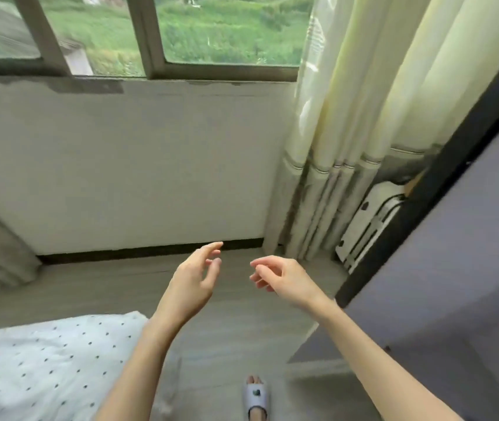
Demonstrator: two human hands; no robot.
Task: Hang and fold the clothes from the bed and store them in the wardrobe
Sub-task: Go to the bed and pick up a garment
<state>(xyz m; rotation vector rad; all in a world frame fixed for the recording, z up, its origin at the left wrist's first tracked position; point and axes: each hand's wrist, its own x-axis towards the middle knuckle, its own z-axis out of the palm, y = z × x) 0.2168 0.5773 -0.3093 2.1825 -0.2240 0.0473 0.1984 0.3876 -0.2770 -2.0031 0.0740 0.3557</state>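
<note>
two empty hands, left hand [195, 279] and right hand [284, 279], hover beside the white dotted bed [44, 360].

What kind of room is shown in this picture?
Most likely a bedroom: a white bed cover with small dark dots, pale yellow-white floor-length curtains beside a brown-framed window, and a grey wood-look floor.

Soft daylight from window [151, 34], edges motion-blurred

surface: grey wood-look floor [230, 329] | on it: bed [44, 360] with dotted white cover, at floor's near left; slippered foot [256, 396] right of bed; wardrobe [442, 284] further right
</note>
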